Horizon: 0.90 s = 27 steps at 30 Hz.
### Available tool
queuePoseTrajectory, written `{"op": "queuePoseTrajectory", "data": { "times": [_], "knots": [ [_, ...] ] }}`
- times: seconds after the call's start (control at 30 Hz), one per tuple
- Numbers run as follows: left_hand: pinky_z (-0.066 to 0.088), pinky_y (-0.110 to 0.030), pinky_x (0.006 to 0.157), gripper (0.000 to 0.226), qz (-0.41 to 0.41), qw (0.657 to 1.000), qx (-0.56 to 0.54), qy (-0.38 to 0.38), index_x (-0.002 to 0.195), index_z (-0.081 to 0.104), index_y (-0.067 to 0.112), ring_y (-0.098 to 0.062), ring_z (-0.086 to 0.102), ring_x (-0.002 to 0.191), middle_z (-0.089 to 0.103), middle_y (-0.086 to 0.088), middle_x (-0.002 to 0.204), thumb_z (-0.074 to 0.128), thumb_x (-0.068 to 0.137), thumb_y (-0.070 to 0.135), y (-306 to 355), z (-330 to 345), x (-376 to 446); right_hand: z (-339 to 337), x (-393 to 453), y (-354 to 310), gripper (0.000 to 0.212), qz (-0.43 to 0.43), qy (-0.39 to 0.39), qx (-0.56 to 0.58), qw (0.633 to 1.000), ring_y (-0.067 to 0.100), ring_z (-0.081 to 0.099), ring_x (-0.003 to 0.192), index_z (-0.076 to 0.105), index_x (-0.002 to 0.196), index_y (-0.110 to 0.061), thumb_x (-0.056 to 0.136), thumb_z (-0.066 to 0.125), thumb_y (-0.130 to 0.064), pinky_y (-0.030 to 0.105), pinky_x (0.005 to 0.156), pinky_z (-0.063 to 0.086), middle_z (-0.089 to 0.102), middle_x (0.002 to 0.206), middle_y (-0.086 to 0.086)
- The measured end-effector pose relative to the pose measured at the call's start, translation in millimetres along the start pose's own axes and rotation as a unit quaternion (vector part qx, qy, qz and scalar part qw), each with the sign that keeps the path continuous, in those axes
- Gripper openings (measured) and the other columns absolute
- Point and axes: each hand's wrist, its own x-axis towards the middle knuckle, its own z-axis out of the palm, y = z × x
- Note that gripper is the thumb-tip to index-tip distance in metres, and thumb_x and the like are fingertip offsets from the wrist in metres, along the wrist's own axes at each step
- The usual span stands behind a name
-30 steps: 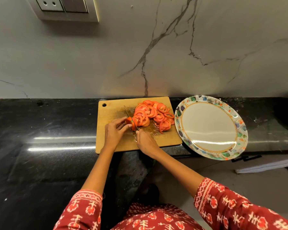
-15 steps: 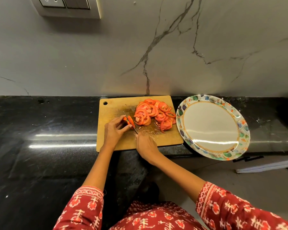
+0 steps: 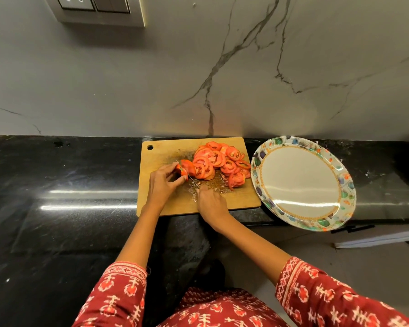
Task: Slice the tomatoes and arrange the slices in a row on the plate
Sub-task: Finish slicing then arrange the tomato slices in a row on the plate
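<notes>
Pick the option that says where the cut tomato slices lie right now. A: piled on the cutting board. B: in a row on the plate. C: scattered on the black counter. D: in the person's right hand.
A: the tomato slices lie heaped on the right part of the cutting board, while the plate beside it holds none.
</notes>
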Motion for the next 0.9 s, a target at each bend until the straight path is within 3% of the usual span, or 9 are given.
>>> {"op": "queuePoseTrajectory", "data": {
  "times": [0.2, 0.27, 0.47, 0.53, 0.63, 0.7, 0.77, 0.9],
  "knots": [
    [0.049, -0.026, 0.091, 0.051, -0.047, 0.997, -0.057, 0.003, 0.119, 0.057, -0.003, -0.019, 0.059, 0.105, 0.060, -0.014, 0.116, 0.077, 0.071, 0.003, 10, 3, -5, -7, -1, 2, 0.031, 0.007, -0.030, 0.040, 0.999, 0.036, 0.057, 0.110, 0.047, 0.121, 0.001, 0.102, 0.030, -0.015, 0.038, 0.085, 0.045, 0.060, 0.117, 0.020],
    [0.050, -0.026, 0.089, 0.045, -0.048, 0.997, -0.062, -0.008, 0.110, 0.057, 0.004, -0.021, 0.060, 0.104, 0.060, -0.011, 0.111, 0.076, 0.070, -0.001, 12, 5, -8, -10, 6, -1, 0.032, 0.015, -0.043, 0.064, 0.997, 0.037, 0.054, 0.114, 0.049, 0.121, 0.002, 0.102, 0.030, -0.016, 0.040, 0.088, 0.043, 0.058, 0.120, 0.021],
    [0.048, -0.007, 0.062, 0.047, -0.073, 0.997, -0.019, -0.003, 0.113, 0.059, 0.008, -0.013, 0.060, 0.086, 0.058, -0.001, 0.100, 0.077, 0.071, 0.005, 12, -8, -9, -5, 4, 5, 0.034, 0.015, -0.040, 0.064, 0.997, 0.037, 0.056, 0.111, 0.049, 0.120, 0.002, 0.103, 0.028, -0.020, 0.040, 0.086, 0.044, 0.059, 0.118, 0.021],
    [0.049, -0.011, 0.064, 0.043, -0.093, 0.996, 0.005, -0.007, 0.111, 0.063, 0.009, -0.013, 0.062, 0.080, 0.062, -0.001, 0.096, 0.078, 0.071, 0.011, 12, -11, -5, -3, 4, 5, 0.031, 0.015, -0.034, 0.052, 0.998, 0.036, 0.057, 0.110, 0.049, 0.120, 0.002, 0.102, 0.030, -0.015, 0.039, 0.085, 0.045, 0.060, 0.117, 0.021],
    [0.058, -0.027, 0.064, 0.032, -0.205, 0.976, -0.073, 0.015, 0.108, 0.065, 0.010, -0.024, 0.065, 0.089, 0.066, -0.012, 0.101, 0.072, 0.077, 0.004, 11, -10, 1, -3, 6, 3, 0.029, 0.018, -0.029, 0.045, 0.998, 0.037, 0.058, 0.109, 0.049, 0.120, 0.002, 0.101, 0.031, -0.012, 0.039, 0.085, 0.046, 0.061, 0.116, 0.021],
    [0.057, -0.021, 0.058, 0.029, -0.269, 0.955, -0.123, 0.036, 0.107, 0.066, 0.010, -0.025, 0.066, 0.090, 0.065, -0.015, 0.105, 0.066, 0.080, -0.002, 14, -7, 3, -3, 5, 3, 0.030, 0.015, -0.023, 0.039, 0.999, 0.037, 0.059, 0.109, 0.049, 0.119, 0.002, 0.102, 0.030, -0.014, 0.040, 0.085, 0.046, 0.062, 0.115, 0.020],
    [0.054, -0.016, 0.053, 0.028, -0.284, 0.949, -0.124, 0.060, 0.107, 0.066, 0.008, -0.022, 0.065, 0.085, 0.065, -0.013, 0.101, 0.066, 0.080, -0.002, 16, -4, 4, -3, 3, 3, 0.028, 0.008, -0.011, 0.025, 1.000, 0.035, 0.060, 0.108, 0.048, 0.119, 0.002, 0.101, 0.031, -0.012, 0.039, 0.085, 0.047, 0.062, 0.115, 0.020],
    [0.056, -0.021, 0.057, 0.027, -0.291, 0.947, -0.108, 0.085, 0.103, 0.068, 0.007, -0.021, 0.065, 0.079, 0.067, -0.015, 0.095, 0.068, 0.078, -0.003, 17, -1, 3, -1, 0, 2, 0.027, -0.004, 0.002, 0.008, 1.000, 0.035, 0.060, 0.108, 0.046, 0.119, 0.001, 0.101, 0.030, -0.009, 0.040, 0.086, 0.047, 0.062, 0.115, 0.019]
  ]
}}
